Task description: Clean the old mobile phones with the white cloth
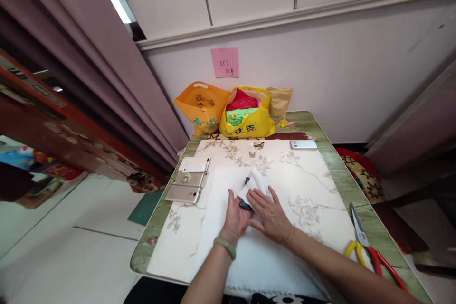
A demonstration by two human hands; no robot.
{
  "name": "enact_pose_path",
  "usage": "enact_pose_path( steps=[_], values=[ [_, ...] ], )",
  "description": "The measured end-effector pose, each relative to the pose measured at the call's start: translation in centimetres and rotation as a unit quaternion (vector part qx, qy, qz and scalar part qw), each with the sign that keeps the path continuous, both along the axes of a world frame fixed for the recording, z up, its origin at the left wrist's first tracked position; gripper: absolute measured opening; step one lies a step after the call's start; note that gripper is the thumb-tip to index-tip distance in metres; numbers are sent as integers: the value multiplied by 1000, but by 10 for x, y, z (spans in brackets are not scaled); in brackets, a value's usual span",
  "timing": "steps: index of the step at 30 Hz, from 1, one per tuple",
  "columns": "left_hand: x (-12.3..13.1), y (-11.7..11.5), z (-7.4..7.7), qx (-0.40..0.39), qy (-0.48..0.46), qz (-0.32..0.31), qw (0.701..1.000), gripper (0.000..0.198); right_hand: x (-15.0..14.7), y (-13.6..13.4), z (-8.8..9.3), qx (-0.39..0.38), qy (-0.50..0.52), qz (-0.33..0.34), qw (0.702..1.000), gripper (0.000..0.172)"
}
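Note:
My left hand (235, 217), with a pale green bangle on its wrist, is palm up above the white cloth mat on the table. It supports a dark, flat phone-like thing (245, 204), most of it hidden. My right hand (270, 213) presses a folded white cloth (259, 182) onto that thing from above, fingers lying along the cloth. Left of my hands, several phones lie in a column, among them a white phone (194, 165) and a gold phone (183, 194). A silvery phone (303, 144) rests at the far right.
Scissors (362, 240) with red and yellow handles lie at the table's right edge. An orange bag (201, 107), a yellow bag (249, 126) and a brown paper pouch (280, 101) stand at the back. A small bottle (252, 151) sits before them. A person's arm (46, 187) shows at left.

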State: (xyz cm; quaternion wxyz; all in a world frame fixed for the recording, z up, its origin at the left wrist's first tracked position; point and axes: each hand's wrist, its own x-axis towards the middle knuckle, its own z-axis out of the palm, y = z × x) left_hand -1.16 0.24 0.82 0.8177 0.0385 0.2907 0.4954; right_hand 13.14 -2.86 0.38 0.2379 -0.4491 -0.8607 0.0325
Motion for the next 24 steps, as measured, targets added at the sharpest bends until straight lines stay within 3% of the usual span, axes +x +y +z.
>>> enact_pose_path(
  steps=[6, 11, 16, 21, 24],
  values=[
    [-2, 0, -5, -41, 25, 5, 999, 59, -2, -16, 5, -9, -15, 48, 999, 76],
    [-2, 1, 1, -39, 22, -14, 999, 58, -8, -5, 6, -22, -28, 10, 999, 69],
    [-2, 2, 1, -9, 8, 11, 1000, 53, -14, 3, 8, -5, -31, -25, 999, 74],
    [-2, 2, -7, -5, 18, -66, 998, 65, -18, 9, 6, -4, -30, -48, 998, 77],
    [-1, 2, -15, 26, 35, -49, 998, 59, -21, 14, 3, 0, -25, -67, 997, 75]
  ],
)
